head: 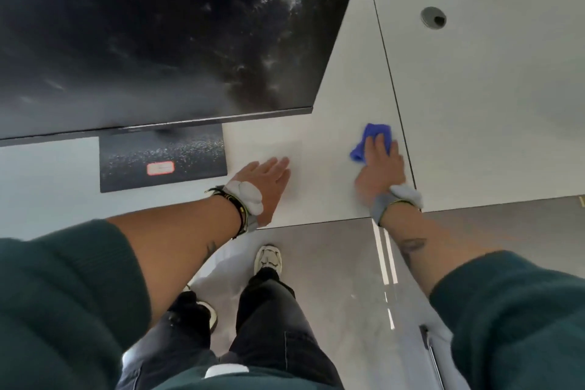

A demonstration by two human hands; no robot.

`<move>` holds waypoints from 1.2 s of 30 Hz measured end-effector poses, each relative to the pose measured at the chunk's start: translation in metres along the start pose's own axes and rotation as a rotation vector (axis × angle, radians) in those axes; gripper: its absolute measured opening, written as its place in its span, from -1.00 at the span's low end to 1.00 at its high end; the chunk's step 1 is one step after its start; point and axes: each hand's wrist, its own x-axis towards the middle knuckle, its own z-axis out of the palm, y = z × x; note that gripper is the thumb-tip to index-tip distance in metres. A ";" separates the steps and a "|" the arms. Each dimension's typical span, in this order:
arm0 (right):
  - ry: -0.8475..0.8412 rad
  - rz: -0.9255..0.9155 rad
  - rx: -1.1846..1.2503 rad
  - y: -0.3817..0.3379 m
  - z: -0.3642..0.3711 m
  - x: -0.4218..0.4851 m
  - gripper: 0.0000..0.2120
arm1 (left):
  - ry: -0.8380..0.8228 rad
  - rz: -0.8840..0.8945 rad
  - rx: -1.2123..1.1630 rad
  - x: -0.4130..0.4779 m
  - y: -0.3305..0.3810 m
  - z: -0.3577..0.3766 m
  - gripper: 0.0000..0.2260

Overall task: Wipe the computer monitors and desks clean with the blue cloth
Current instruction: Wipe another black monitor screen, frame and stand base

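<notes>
The right hand (380, 165) grips a bunched blue cloth (375, 133) and presses it on the smooth white counter (348, 73) at the near right, beside a dark seam (396, 98). The left hand (269, 180) lies flat and released on the counter near its front edge. Farther left, the square black monitor base (164, 149) is speckled with dust and the wide black computer monitor (158, 25) above it shows pale smears, so most of the wiping seems left to do.
</notes>
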 end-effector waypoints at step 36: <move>-0.060 -0.506 -0.185 -0.104 0.016 -0.093 -0.30 | -0.163 -0.043 0.071 -0.074 -0.035 0.035 -0.19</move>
